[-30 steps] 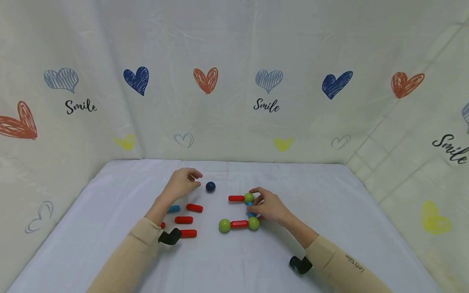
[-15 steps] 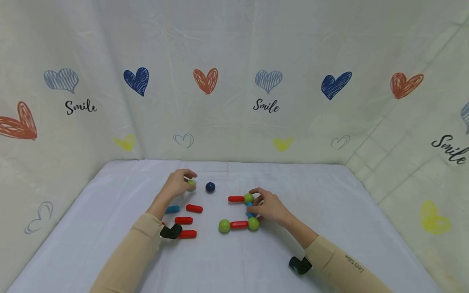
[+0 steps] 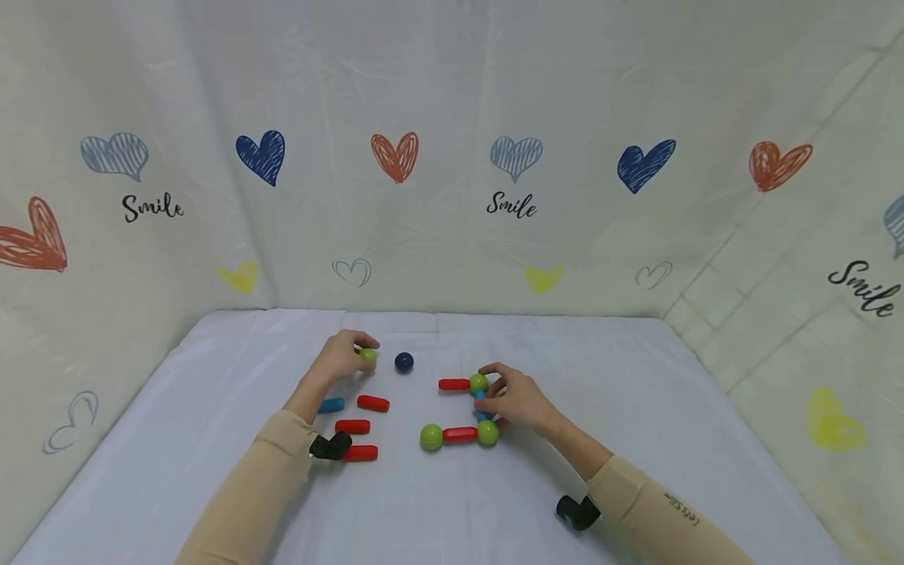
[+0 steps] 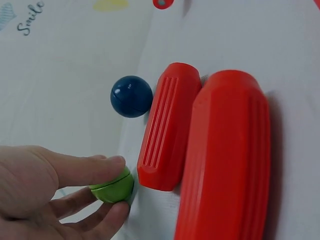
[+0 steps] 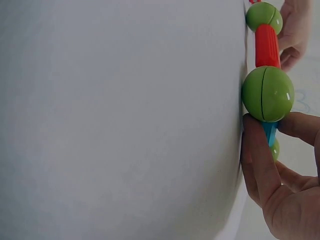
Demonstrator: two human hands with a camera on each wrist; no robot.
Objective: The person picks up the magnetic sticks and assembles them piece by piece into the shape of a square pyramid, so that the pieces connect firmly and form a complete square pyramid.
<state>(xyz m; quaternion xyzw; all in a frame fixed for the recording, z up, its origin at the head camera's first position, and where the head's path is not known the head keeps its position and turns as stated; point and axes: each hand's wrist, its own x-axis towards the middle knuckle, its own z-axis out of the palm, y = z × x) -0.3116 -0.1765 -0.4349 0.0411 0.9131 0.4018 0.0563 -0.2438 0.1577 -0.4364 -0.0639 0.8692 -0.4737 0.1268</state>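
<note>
My left hand (image 3: 340,359) pinches a green ball (image 4: 114,190) between thumb and fingers at the back left. Just right of it lies a dark blue ball (image 3: 404,362). My right hand (image 3: 521,402) holds a blue rod (image 5: 270,131) of a joined toy frame, partly hidden by the fingers. That rod links a far green ball (image 3: 479,383) and a near green ball (image 3: 488,432). From the far ball a red rod (image 3: 453,384) points left; from the near one another red rod (image 3: 461,434) runs to a green ball (image 3: 431,437) at its end.
Left of the frame lie loose rods: a red rod (image 3: 373,403), a second red rod (image 3: 352,426), a third red rod (image 3: 361,453) and a blue rod (image 3: 331,405) partly behind the left wrist. A printed curtain (image 3: 452,267) closes off the white table's far edge.
My left hand has drawn slightly left, and its spread fingers have closed on the green ball, which was out of sight a second ago. The right hand and the frame have stayed put.
</note>
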